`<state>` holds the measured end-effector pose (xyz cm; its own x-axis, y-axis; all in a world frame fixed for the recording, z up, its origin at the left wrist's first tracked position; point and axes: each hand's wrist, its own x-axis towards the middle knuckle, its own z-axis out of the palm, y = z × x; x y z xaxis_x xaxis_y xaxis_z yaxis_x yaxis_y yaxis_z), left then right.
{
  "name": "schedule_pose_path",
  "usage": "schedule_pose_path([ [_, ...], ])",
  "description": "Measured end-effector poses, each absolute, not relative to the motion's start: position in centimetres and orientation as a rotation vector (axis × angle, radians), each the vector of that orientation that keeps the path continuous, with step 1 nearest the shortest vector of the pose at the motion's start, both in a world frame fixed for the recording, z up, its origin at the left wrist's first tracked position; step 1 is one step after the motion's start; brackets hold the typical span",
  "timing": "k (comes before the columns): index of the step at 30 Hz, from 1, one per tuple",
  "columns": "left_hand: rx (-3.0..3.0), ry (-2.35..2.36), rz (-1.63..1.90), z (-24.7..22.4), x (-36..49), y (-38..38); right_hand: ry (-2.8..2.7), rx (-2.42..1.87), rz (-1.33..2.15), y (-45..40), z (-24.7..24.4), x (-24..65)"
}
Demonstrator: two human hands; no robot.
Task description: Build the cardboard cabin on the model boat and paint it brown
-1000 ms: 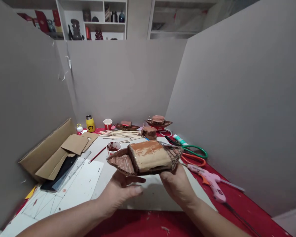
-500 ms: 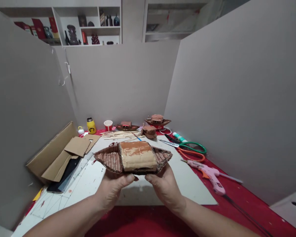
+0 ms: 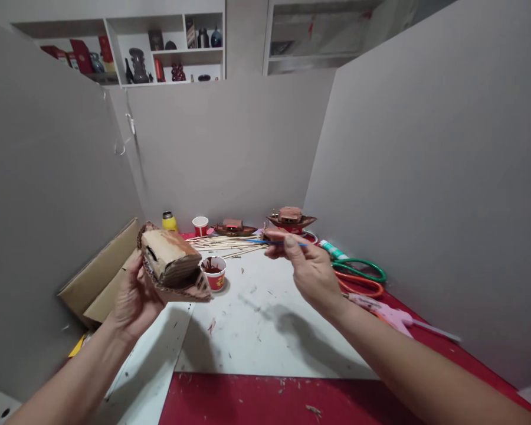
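Observation:
My left hand [image 3: 135,298] grips a cardboard model boat [image 3: 172,257], tilted and raised over the left part of the white board [image 3: 265,330]. Its rounded roof is cream with patches of brown paint. In my right hand [image 3: 312,268] is a thin blue paintbrush [image 3: 265,241], pinched between thumb and fingers, pointing left. A paper cup [image 3: 215,274] with dark brown paint inside stands on the board between my hands, just right of the boat.
Thin wooden sticks [image 3: 225,243] lie at the back, near two finished-looking boats [image 3: 234,227] and a white-lined cup [image 3: 200,226]. Folded cardboard [image 3: 100,271] leans at left. Green-handled scissors [image 3: 365,269] and a pink glue gun [image 3: 393,316] lie at right.
Both hands held the boat level in front; now my left hand alone has it, turned and moved left. My right hand has let go and holds the blue brush. The paint cup has come into view.

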<state>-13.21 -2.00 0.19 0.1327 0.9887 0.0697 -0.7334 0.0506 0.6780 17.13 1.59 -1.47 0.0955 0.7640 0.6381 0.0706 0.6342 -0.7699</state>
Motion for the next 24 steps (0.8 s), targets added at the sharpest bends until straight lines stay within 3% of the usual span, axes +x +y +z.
schedule_pose_path([
  [15,0.552,0.407,1.158,-7.5,-16.1,-1.3,-1.971,-0.895,0.725,9.7,-6.0,12.1],
  [24,0.638,0.415,1.114,-9.1,-16.6,-1.2,-1.814,-0.895,0.770,10.1,-6.7,12.8],
])
